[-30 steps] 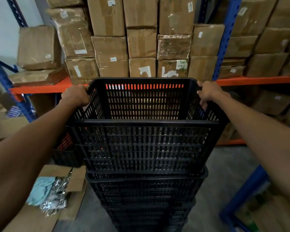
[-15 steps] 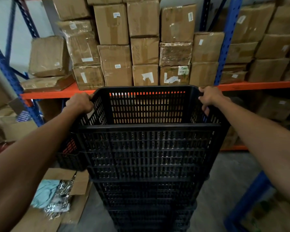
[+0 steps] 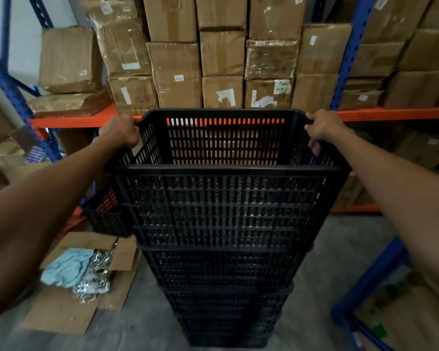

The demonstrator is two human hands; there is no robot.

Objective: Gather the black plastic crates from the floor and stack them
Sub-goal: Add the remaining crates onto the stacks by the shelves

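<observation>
Both hands — left hand [image 3: 121, 130], right hand [image 3: 323, 126] — fingers curled on the top crate [image 3: 221, 198] rim; best pressed down evenly onto the stack [image 3: 226, 300].

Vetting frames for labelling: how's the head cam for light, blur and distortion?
Head view: dim, flat light; the stack of crates goes near-black low down. Soft blur at the edges, on forearms and the open box. Wide-angle bending splays the blue uprights. Both hands, left hand and right hand, and the top crate read sharp.

Blue-and-orange steel racking [image 3: 345, 54] carries stacked cardboard boxes [image 3: 178, 72] under dim light. A pale wall [image 3: 23, 26] shows far left. On the grey concrete floor [image 3: 340, 262] lies an open carton [image 3: 61, 305] holding cloth and metal hardware.
</observation>
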